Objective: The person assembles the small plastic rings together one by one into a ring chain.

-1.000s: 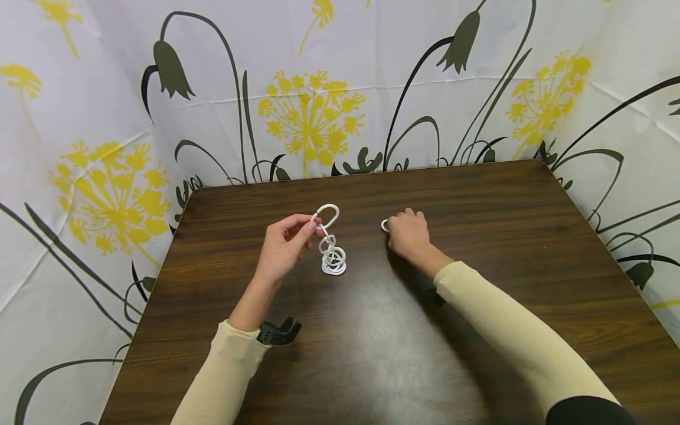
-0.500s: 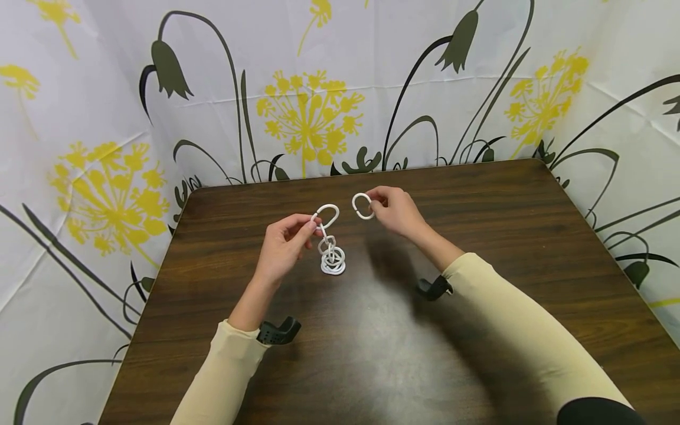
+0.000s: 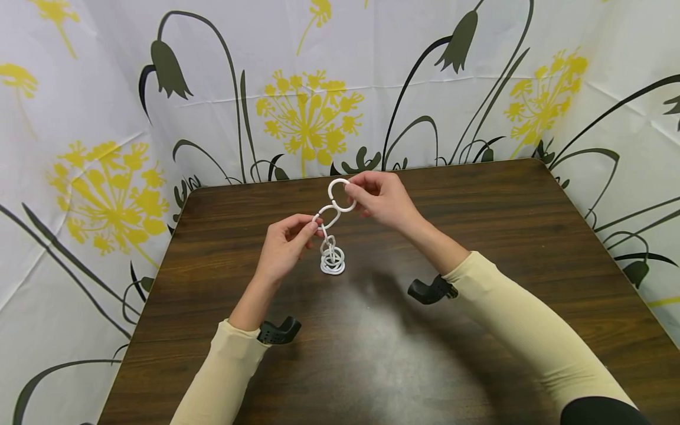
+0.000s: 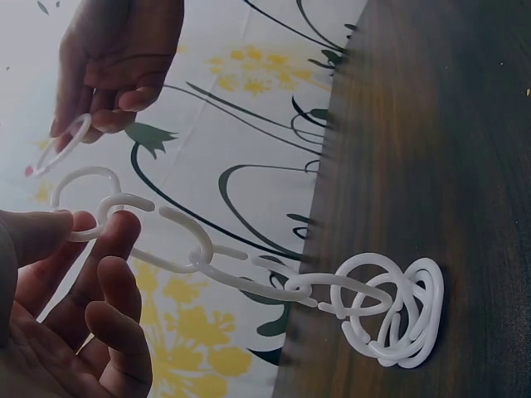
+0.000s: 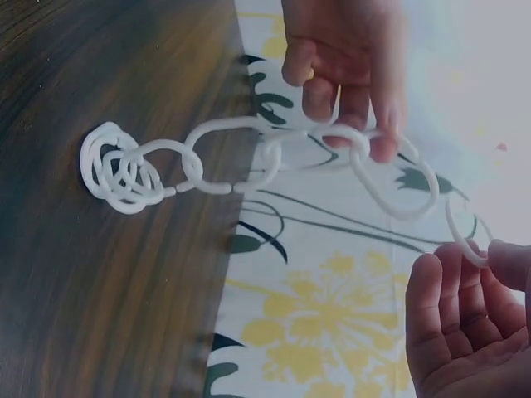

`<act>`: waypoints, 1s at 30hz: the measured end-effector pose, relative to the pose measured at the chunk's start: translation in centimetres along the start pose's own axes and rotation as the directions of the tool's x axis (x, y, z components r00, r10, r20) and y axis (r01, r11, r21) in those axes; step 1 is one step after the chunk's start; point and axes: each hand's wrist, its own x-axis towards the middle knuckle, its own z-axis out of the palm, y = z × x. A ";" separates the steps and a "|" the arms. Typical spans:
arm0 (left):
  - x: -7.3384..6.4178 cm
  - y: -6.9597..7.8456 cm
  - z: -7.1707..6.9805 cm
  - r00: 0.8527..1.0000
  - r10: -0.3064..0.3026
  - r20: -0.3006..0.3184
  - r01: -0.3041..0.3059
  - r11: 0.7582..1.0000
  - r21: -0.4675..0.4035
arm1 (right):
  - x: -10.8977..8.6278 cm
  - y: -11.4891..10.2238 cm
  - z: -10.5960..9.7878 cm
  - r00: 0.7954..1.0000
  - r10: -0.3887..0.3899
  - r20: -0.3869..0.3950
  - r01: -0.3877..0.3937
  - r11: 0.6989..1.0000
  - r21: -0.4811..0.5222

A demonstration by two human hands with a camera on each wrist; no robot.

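Observation:
In the head view my left hand (image 3: 287, 239) pinches the upper end of a chain of white plastic links (image 3: 332, 271). The chain hangs from thumb and fingers, and its lower links lie heaped on the table, plainest in the left wrist view as a pile (image 4: 438, 307). My right hand (image 3: 385, 198) pinches one separate white link (image 3: 330, 189), a ring with a small gap. This link overlaps the chain's top link (image 3: 338, 217) in the head view; whether they touch I cannot tell. Both wrist views show the two very close together.
A dark wood-grain table (image 3: 372, 354) lies beneath both hands. Behind it and at the sides hangs a white curtain (image 3: 212, 130) with yellow and green flowers. Black wrist cameras (image 3: 278, 332) stick out from both forearms.
My right hand has lifted a white link off the table and brought it leftward to the chain's top link. My left hand has stayed nearly still with the chain.

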 end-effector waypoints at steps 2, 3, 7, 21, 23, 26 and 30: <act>0.0 0.0 0.0 1.000 0.004 0.004 -0.004 1.000 0.004 | 0.0 -0.1 0.4 1.000 -0.015 0.015 0.016 1.000 -0.007; 0.0 0.0 0.0 1.000 0.006 0.006 -0.006 1.000 0.005 | -0.1 -0.1 0.5 1.000 -0.022 0.022 0.023 1.000 -0.014; 0.0 0.1 0.0 1.000 0.012 0.011 -0.012 1.000 0.006 | -0.1 -0.1 1.1 0.999 -0.044 0.019 0.045 0.996 -0.071; -0.1 -0.1 0.1 0.998 0.062 0.030 -0.063 0.997 0.050 | 0.2 -0.3 2.3 0.997 -0.078 -0.025 0.065 0.939 -0.337; -0.1 -0.1 0.2 0.996 0.087 0.032 -0.089 0.994 0.070 | 0.2 -0.3 2.3 0.996 -0.084 -0.024 0.070 0.929 -0.362; -0.1 -0.2 0.3 0.993 0.113 0.033 -0.116 0.987 0.110 | 0.1 -0.2 2.3 0.995 -0.097 -0.025 0.080 0.914 -0.398; -0.2 -0.2 0.3 0.993 0.111 0.038 -0.115 0.982 0.150 | 0.1 0.0 2.3 0.993 -0.111 -0.024 0.090 0.897 -0.433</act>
